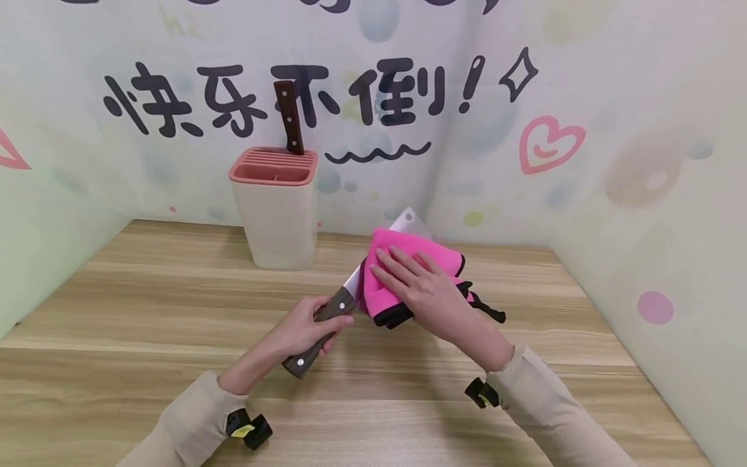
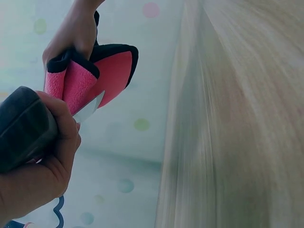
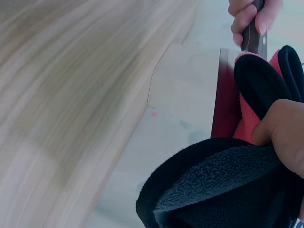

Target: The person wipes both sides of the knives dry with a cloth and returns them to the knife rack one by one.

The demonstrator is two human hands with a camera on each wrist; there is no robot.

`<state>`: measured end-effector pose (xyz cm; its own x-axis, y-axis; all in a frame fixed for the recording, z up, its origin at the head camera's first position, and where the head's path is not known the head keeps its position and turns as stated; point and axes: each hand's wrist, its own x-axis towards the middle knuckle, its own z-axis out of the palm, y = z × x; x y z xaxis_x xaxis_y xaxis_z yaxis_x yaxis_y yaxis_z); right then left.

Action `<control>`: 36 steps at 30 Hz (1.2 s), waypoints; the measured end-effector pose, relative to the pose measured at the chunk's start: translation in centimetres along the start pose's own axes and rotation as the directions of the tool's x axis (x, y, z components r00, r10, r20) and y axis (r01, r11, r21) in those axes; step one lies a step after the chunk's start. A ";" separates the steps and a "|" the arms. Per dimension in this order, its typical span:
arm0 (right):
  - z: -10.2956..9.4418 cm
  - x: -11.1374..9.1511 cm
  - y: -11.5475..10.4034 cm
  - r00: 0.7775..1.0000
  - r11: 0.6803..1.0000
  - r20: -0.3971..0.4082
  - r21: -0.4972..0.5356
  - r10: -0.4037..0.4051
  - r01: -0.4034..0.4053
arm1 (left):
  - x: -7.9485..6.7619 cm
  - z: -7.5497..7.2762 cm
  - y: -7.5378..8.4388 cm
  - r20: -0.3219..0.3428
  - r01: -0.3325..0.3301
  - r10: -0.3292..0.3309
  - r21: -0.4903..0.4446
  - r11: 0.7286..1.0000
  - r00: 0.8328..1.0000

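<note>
A cleaver [image 1: 410,222] is held up at a slant over the table, its dark handle toward me and the holed corner of its blade pointing away. My left hand [image 1: 303,327] grips the handle with curled fingers. A pink cloth [image 1: 382,295] with black edging lies folded about the blade and hides most of it. On the cloth is my right hand [image 1: 434,295], fingers stretched over its top. In the right wrist view the thumb presses the cloth [image 3: 213,178] from the other side, and part of the blade [image 3: 224,99] shows beside it.
A white knife block [image 1: 283,230] with a pink slotted top stands at the back left of the wooden table [image 1: 146,311]. One dark-handled knife [image 1: 288,117] sticks up from it. A printed backdrop [image 1: 473,175] closes off the back.
</note>
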<state>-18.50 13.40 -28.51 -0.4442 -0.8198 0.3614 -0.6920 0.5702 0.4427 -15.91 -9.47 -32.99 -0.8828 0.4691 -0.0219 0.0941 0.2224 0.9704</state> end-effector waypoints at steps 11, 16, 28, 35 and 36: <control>-0.3 0.2 -0.8 0.990 0.985 0.003 -0.095 -0.144 0.144 | 0.0 -0.4 0.4 -0.001 -0.007 0.007 -0.019 1.000 1.000; -0.5 0.1 -0.6 0.988 0.984 0.019 -0.089 -0.152 0.153 | 0.0 -0.4 0.4 0.000 -0.006 0.006 -0.021 1.000 1.000; -0.5 -0.1 0.9 0.998 0.999 0.052 0.005 -0.044 0.044 | 0.0 -0.2 0.5 -0.015 0.002 -0.003 -0.035 0.999 1.000; -0.2 -0.3 2.0 0.999 0.997 0.043 0.074 0.024 -0.027 | -0.1 -0.2 0.6 -0.019 -0.006 0.005 -0.034 0.999 1.000; -0.2 -0.4 2.1 0.998 0.996 0.044 0.081 0.034 -0.038 | -0.1 -0.2 0.6 -0.019 -0.007 0.006 -0.034 0.999 1.000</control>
<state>-19.73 14.92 -27.55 -0.4921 -0.8015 0.3398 -0.7189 0.5943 0.3606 -15.84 -9.55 -32.39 -0.8910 0.4539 -0.0114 0.0844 0.1902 0.9781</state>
